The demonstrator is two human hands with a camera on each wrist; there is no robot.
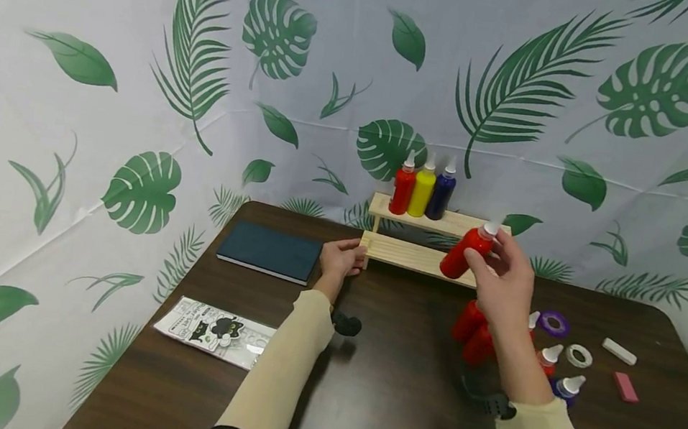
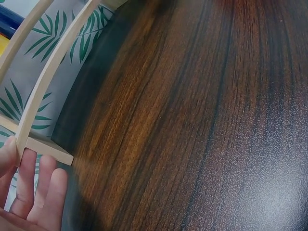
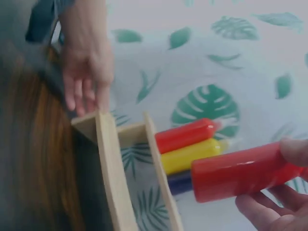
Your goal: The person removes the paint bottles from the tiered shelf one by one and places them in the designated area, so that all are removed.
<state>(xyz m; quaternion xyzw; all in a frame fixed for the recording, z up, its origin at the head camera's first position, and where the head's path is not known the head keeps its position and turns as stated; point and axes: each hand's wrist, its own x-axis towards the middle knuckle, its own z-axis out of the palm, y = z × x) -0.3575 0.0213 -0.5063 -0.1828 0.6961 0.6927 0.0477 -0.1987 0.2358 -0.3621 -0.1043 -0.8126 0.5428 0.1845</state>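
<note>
My right hand (image 1: 507,283) grips a red squeeze bottle (image 1: 467,251) near its white nozzle cap, tilted in the air in front of the wooden rack. The rack (image 1: 407,253) has two steps. Its lower left end is pinched between the thumb and fingers of my left hand (image 1: 342,258); the left wrist view shows the fingertips at the shelf edge (image 2: 34,103). On the upper step stand a red bottle (image 1: 402,189), a yellow bottle (image 1: 421,192) and a dark blue bottle (image 1: 441,195), side by side at the left.
Several more bottles, among them a red one (image 1: 468,323), are partly hidden behind my right forearm. Beyond them lie a purple tape roll (image 1: 554,324), a white tape roll (image 1: 578,356), a white stick (image 1: 619,351) and a pink block (image 1: 625,387). Leftward are a dark notebook (image 1: 270,250) and a cat-print packet (image 1: 214,331).
</note>
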